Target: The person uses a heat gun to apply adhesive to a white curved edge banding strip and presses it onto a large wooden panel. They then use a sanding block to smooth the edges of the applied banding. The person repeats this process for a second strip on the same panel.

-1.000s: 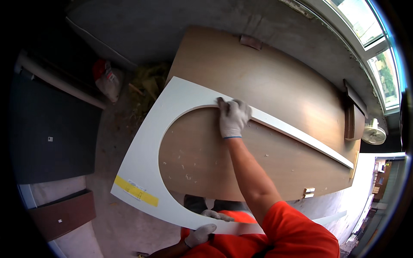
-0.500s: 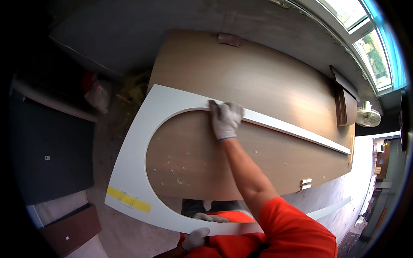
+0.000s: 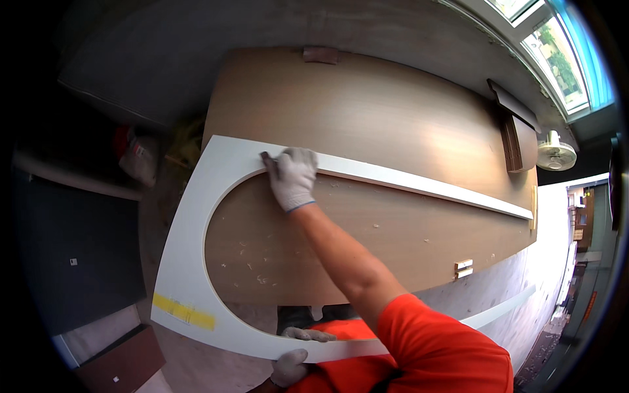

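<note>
- Right hand (image 3: 293,177), gloved, presses a small dark block (image 3: 267,158) against the white arch frame's (image 3: 190,216) inner edge, fingers closed on it.
- Left hand (image 3: 293,362) clamps the frame's near rim.
- Frame lies flat across the brown desk (image 3: 367,111).

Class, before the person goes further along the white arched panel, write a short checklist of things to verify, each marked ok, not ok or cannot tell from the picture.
1. Right hand pressed on the white arched panel, at its inner curve: ok.
2. Left hand gripping the panel's near edge: ok.
3. Both hands gloved: ok.
4. Panel fully supported by the brown board: not ok, its left end overhangs.
5. What the small dark piece under the right fingers is: cannot tell.
6. Chips cleared off the board: not ok.
</note>
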### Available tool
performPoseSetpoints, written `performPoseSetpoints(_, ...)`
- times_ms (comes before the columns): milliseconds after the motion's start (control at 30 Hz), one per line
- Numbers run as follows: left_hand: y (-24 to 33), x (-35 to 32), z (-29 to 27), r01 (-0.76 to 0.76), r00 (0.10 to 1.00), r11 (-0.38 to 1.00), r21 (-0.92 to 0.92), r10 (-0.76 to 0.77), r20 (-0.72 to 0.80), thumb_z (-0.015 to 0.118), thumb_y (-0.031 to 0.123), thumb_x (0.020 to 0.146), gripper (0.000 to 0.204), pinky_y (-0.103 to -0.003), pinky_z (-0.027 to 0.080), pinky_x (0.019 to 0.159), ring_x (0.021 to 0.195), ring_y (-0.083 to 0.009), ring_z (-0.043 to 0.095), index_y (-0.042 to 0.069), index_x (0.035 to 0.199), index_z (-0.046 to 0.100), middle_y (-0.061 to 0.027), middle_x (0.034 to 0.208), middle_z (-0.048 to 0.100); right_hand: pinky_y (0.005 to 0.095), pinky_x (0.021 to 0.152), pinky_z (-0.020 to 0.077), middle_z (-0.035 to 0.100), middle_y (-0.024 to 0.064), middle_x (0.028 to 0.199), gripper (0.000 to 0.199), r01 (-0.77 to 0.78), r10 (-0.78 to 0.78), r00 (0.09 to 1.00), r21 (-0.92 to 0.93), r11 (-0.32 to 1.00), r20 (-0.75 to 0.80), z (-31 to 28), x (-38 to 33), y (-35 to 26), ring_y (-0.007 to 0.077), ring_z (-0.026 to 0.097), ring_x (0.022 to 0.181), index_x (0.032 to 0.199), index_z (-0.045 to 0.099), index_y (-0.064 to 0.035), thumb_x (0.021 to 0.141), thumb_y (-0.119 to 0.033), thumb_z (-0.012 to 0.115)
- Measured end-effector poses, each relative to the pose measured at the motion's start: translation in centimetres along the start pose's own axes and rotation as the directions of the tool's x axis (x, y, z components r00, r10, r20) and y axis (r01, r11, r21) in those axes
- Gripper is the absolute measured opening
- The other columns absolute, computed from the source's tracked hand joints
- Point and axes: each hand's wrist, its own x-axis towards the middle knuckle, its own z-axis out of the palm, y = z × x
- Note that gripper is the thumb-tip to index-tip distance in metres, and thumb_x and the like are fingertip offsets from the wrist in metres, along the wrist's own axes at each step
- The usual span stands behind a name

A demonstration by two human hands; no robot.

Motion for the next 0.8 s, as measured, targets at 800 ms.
performPoseSetpoints(800, -5.1, 3.5, -9.4, 0.051, 0.984, 0.953, -0.299, -0.098, -0.146, 0.07, 0.056, 0.104, 0.055, -0.06, 0.036, 0.128, 0.136, -0.0448, 0.06, 0.004, 0.121, 0.073, -0.0197, 0.126, 0.072, 0.0288, 0.064, 0.0545, 0.076, 0.0003, 0.087, 0.027, -0.839, 0.501, -0.222, -0.426, 0.34, 0.837, -41.2, -18.0, 7.6, 0.0078, 0.065, 0.074, 0.104, 0.082, -0.0046, 0.103, -0.031, 0.082)
